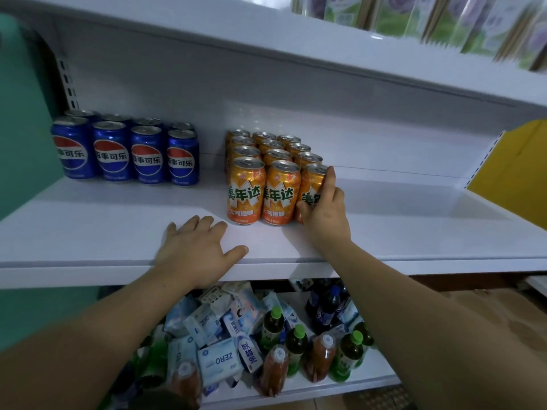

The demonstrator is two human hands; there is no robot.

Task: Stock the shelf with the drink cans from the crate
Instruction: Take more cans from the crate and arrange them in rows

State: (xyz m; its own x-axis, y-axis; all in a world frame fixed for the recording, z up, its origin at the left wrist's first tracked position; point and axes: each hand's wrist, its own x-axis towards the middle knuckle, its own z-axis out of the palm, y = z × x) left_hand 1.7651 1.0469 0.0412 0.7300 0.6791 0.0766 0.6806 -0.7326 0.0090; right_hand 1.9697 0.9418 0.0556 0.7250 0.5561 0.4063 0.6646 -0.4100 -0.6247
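Right hand (pixel 324 211) wraps the front-right orange can (pixel 310 184) at centre frame: fingers up its right flank, thumb low on the front face, curled round the body. The can stands upright on the middle shelf (pixel 88 232), touching its neighbour in the front row of the orange block (pixel 266 173) (three across, about four deep). Left hand (pixel 195 250) lies flat on the shelf board just left of and in front of that block, fingers spread, holding nothing.

Handling, our judgement: a full drink can should be fairly heavy for its size and rigid while sealed. Its smooth printed wall could slip in a loose grip, and it would dent if dropped or knocked on the shelf edge. Best hold is round the mid-body; rim and tab offer little purchase. For final squaring-up we would slide rather than lift.

Surroundings: blue cans (pixel 124 149) at mid-left, well apart from the orange block, bare board between. To the right the board runs open up to a yellow panel (pixel 515 173) at the right edge. The upper shelf (pixel 266 39) overhangs across the top of frame and limits lift height; green-and-purple packs (pixel 414 19) stand on it at upper right. At bottom centre, bottles (pixel 296 335) and white-blue packets (pixel 213 329) lie heaped. Crate not in view. The close-packed neighbours are the only tip risk we see.
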